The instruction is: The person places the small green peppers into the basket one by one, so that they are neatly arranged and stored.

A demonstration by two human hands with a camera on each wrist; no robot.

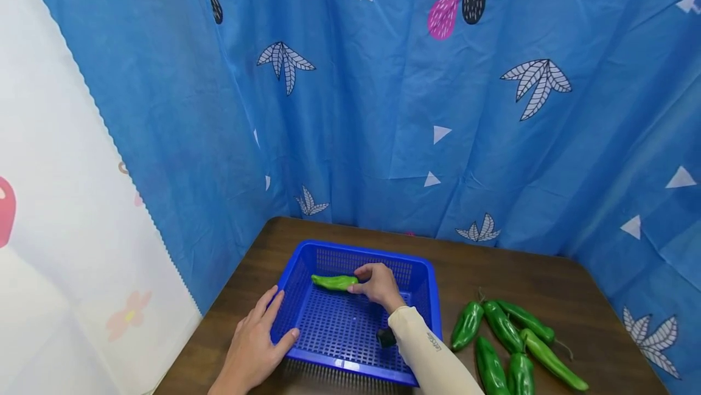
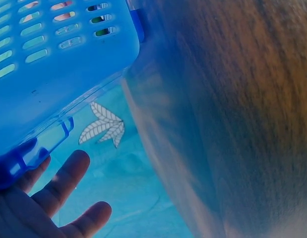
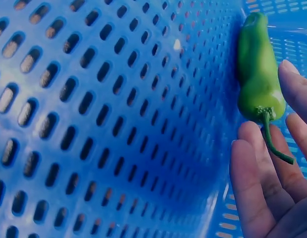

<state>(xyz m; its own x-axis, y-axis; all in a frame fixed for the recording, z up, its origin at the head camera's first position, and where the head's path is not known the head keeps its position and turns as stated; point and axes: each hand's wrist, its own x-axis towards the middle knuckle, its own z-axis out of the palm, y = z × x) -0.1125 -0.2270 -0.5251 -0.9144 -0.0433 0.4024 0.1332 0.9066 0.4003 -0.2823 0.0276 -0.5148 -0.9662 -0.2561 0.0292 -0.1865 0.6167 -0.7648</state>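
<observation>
A light green chili pepper (image 1: 334, 283) lies along the far side of a blue perforated plastic basket (image 1: 432, 310). My right hand (image 1: 378, 288) reaches into the basket at the pepper's stem end. In the right wrist view, the thumb and fingers (image 3: 247, 173) are spread around the curved stem of the pepper (image 3: 260, 64), not closed on it. My left hand (image 1: 254, 340) is at the basket's left rim with its fingers extended. Seen from the left wrist, the fingertips (image 2: 76, 166) are beside the blue rim, thumb apart.
Right of the basket, several dark green peppers (image 1: 501, 325) and a lighter green one (image 1: 553, 361) lie in a loose group on the brown wooden table (image 1: 438, 249). Blue patterned curtains (image 1: 372, 139) hang behind the table, and a white cloth (image 1: 66, 200) hangs at the left.
</observation>
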